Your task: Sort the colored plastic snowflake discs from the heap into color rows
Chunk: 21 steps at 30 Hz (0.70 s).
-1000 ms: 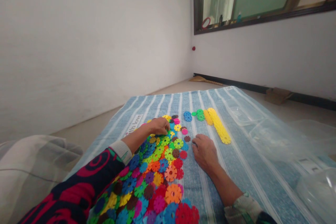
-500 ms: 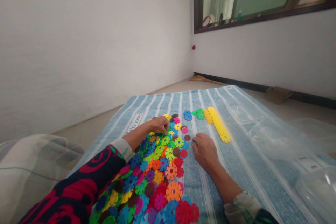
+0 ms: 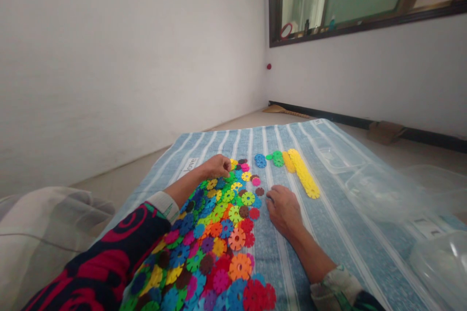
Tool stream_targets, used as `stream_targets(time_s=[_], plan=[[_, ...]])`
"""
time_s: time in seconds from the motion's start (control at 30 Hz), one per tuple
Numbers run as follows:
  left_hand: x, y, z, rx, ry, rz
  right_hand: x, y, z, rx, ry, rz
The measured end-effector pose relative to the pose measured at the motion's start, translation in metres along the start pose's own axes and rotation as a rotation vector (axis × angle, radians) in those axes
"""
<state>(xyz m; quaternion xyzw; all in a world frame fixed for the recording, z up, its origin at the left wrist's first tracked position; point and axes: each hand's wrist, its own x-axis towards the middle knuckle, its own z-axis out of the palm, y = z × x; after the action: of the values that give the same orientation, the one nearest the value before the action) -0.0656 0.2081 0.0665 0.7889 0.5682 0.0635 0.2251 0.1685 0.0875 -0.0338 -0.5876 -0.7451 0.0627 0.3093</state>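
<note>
My left hand [image 3: 218,166] is over the far end of a long pile of colourful snowflake discs [image 3: 213,218]. Its fingers are pinched together right beside a yellow snowflake disc [image 3: 233,164]; whatever is between the fingertips is hidden. To the right of the pile, my right hand [image 3: 286,210] rests on the striped cloth [image 3: 328,233], its fingers loosely bent and a little apart, with nothing visible in them. Near its fingertips lies a brown snowflake disc [image 3: 260,191].
Beyond my right hand are an overlapping row of yellow discs [image 3: 304,175], an orange-yellow group [image 3: 288,161], green discs [image 3: 278,158] and blue discs [image 3: 260,160]. Clear plastic containers [image 3: 379,192] stand along the right side. A wall [image 3: 127,58] rises at the left.
My left hand has lifted slightly and shifted left and away from me, uncovering discs at the pile's far end. My right hand stays where it was.
</note>
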Motion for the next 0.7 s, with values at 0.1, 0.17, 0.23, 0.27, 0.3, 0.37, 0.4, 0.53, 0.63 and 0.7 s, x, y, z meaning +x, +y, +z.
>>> stream_targets(time_s=[0.1, 0.17, 0.23, 0.27, 0.3, 0.37, 0.4, 0.53, 0.63, 0.7], plan=[[0.003, 0.001, 0.004, -0.013, 0.043, -0.001, 0.001, 0.0, 0.0, 0.011, -0.008, -0.007], [0.008, 0.005, 0.008, -0.02, 0.091, -0.001, 0.001, 0.0, 0.0, 0.009, -0.011, -0.017], [0.017, 0.011, 0.014, -0.025, 0.148, -0.007, 0.002, 0.0, 0.001, 0.004, -0.01, -0.021], [0.024, 0.016, 0.017, -0.026, 0.177, -0.012, 0.002, 0.0, 0.001, 0.004, -0.009, -0.02], [0.031, 0.022, 0.021, -0.025, 0.207, -0.02, 0.002, 0.0, 0.002, 0.006, -0.005, -0.017], [0.047, 0.035, 0.028, -0.015, 0.259, -0.036, 0.002, 0.0, 0.002, 0.019, 0.004, -0.013], [0.056, 0.042, 0.032, -0.006, 0.283, -0.043, 0.001, 0.0, 0.003, 0.026, 0.007, -0.011], [0.092, 0.069, 0.043, 0.036, 0.333, -0.049, 0.001, -0.001, 0.003, 0.028, 0.011, -0.003], [0.115, 0.081, 0.048, 0.075, 0.32, -0.05, 0.002, -0.002, 0.003, 0.025, 0.017, 0.004], [0.126, 0.084, 0.05, 0.103, 0.292, -0.048, 0.002, -0.002, 0.003, 0.029, 0.022, 0.006]])
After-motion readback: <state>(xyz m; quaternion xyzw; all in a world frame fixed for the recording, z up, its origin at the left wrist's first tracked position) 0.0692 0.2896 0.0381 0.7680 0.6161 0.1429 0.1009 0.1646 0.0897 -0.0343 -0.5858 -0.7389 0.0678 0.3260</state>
